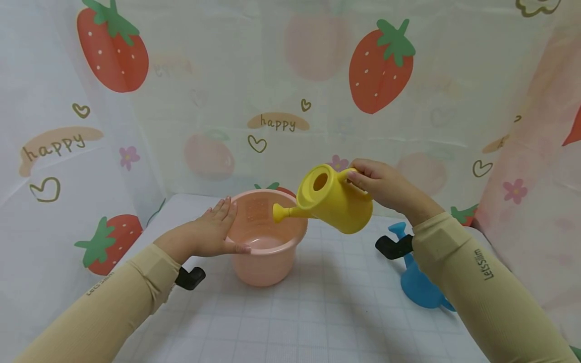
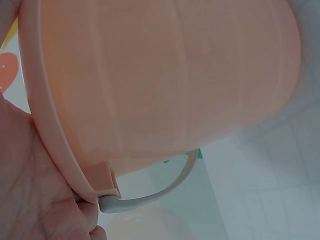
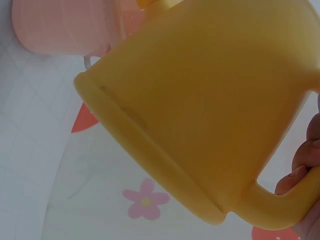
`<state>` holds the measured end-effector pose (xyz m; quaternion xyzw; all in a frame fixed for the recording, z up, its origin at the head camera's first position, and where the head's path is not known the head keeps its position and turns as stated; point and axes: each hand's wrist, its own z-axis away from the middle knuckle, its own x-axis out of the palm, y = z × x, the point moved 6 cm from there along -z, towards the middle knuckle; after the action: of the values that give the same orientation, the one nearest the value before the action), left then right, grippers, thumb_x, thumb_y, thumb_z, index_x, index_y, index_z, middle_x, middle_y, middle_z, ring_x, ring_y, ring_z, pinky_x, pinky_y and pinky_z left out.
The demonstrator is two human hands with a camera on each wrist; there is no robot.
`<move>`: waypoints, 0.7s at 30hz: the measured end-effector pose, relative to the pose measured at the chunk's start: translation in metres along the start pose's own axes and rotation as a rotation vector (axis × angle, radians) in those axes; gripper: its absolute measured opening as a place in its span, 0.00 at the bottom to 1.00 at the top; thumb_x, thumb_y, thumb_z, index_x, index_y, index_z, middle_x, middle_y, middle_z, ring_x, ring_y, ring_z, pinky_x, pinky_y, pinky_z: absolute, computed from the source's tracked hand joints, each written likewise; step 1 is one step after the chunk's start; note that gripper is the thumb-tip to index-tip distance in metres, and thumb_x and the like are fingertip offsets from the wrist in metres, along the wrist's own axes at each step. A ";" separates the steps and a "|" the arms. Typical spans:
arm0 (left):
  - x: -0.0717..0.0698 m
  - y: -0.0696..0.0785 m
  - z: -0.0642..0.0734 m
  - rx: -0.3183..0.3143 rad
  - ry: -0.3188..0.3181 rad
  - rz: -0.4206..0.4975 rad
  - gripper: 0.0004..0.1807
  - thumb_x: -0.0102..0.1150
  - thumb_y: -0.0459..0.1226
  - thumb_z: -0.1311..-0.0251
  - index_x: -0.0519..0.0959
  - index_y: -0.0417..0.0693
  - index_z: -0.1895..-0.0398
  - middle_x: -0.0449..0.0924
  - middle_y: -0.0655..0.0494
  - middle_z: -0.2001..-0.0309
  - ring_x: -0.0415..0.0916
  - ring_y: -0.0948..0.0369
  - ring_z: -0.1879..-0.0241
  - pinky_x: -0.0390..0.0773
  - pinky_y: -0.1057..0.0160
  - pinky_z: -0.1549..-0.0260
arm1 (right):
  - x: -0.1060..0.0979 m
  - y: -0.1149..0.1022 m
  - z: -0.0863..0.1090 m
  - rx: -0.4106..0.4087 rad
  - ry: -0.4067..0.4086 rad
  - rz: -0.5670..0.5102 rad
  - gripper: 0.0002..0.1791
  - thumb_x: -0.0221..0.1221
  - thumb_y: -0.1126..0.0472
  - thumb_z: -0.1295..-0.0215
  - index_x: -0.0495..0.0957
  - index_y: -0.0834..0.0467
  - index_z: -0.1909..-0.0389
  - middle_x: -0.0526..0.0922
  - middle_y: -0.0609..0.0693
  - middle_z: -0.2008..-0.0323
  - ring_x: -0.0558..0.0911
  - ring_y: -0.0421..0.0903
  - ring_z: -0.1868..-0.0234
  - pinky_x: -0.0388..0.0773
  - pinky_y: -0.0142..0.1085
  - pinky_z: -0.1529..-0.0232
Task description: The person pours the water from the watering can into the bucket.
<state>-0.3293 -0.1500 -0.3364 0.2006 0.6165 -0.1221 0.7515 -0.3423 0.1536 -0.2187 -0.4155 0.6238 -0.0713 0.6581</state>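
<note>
Watering can (image 1: 348, 207) (tilted) in right hand (image 1: 383, 185) by handle (image 3: 282, 207).

yellow watering can (image 1: 347, 209): smooth plastic | pink bucket (image 1: 264, 267): glossy plastic | sleeves (image 1: 481, 277): matt cloth

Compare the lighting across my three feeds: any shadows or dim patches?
Head view: the brightest, with soft shadows on the table and a pale sheen on the floor inside the pink bucket; left wrist view: dimmer and greyish, the table's grid lines faint; right wrist view: also dim, the yellow watering can looking dull and shaded.
</note>
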 end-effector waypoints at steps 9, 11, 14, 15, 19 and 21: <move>0.001 -0.001 -0.001 -0.004 0.002 -0.006 0.68 0.39 0.77 0.60 0.35 0.32 0.31 0.26 0.35 0.30 0.27 0.43 0.31 0.39 0.43 0.36 | 0.001 -0.001 -0.001 -0.004 0.011 0.010 0.18 0.47 0.45 0.33 0.73 0.57 0.62 0.72 0.54 0.65 0.70 0.50 0.59 0.70 0.40 0.62; 0.001 -0.001 -0.002 -0.004 0.002 -0.008 0.69 0.39 0.77 0.60 0.35 0.32 0.31 0.26 0.35 0.30 0.27 0.43 0.31 0.39 0.43 0.36 | 0.000 -0.001 -0.001 -0.010 0.012 0.012 0.18 0.47 0.46 0.32 0.73 0.57 0.63 0.72 0.54 0.66 0.70 0.50 0.59 0.70 0.40 0.62; 0.001 -0.001 -0.002 -0.006 0.001 -0.010 0.69 0.39 0.77 0.60 0.35 0.32 0.31 0.26 0.36 0.30 0.27 0.43 0.31 0.39 0.43 0.36 | 0.001 0.000 -0.001 -0.009 0.020 0.008 0.18 0.47 0.46 0.32 0.73 0.57 0.63 0.72 0.54 0.66 0.70 0.49 0.59 0.70 0.40 0.62; 0.001 -0.001 -0.002 -0.005 0.002 -0.012 0.69 0.39 0.77 0.60 0.35 0.32 0.31 0.26 0.36 0.30 0.27 0.43 0.31 0.39 0.43 0.36 | 0.000 0.000 -0.001 -0.009 0.020 0.007 0.18 0.47 0.46 0.32 0.73 0.57 0.63 0.72 0.54 0.66 0.70 0.49 0.59 0.70 0.40 0.62; 0.000 0.000 -0.001 0.001 0.007 -0.019 0.68 0.39 0.77 0.60 0.36 0.31 0.31 0.27 0.35 0.30 0.27 0.43 0.31 0.39 0.43 0.36 | 0.000 0.000 -0.001 -0.005 0.027 -0.001 0.17 0.48 0.46 0.33 0.73 0.57 0.63 0.72 0.54 0.66 0.70 0.49 0.59 0.70 0.40 0.62; -0.001 0.001 -0.001 0.002 0.007 -0.021 0.68 0.39 0.77 0.59 0.36 0.31 0.31 0.27 0.35 0.30 0.27 0.43 0.31 0.39 0.42 0.36 | 0.001 0.000 -0.002 -0.008 0.019 0.005 0.18 0.47 0.46 0.33 0.73 0.57 0.63 0.72 0.54 0.66 0.70 0.50 0.59 0.70 0.40 0.62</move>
<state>-0.3296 -0.1490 -0.3359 0.1954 0.6210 -0.1297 0.7479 -0.3435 0.1524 -0.2188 -0.4161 0.6314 -0.0711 0.6505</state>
